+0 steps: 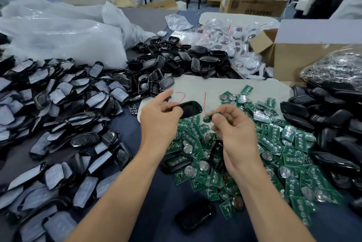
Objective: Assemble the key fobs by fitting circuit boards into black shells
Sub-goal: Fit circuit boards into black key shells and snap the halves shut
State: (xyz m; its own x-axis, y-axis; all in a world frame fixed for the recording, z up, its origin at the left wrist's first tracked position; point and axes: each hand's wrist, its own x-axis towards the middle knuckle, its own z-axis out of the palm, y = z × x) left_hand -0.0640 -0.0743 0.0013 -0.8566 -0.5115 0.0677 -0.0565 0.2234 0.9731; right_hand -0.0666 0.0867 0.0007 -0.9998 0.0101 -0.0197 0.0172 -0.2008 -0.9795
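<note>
Brown cardboard boxes (254, 3) stand in the storeroom behind the dark blue surface (162, 198), heaped with black plastic shells (176, 61) and green circuit boards (274, 143). Above it, the left hand (158, 122) grips one black shell (191, 107); the right hand (233, 124) pinches a green board (210, 116).

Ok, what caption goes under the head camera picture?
Left hand holds a black shell; right hand pinches a circuit board.

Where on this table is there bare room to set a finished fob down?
Bare table runs between the wrapped shells and the boards, down to the lone shell. The white sheet is bare around its red marks, below the open shell heap. The boards and the right-hand shells are crowded.
</note>
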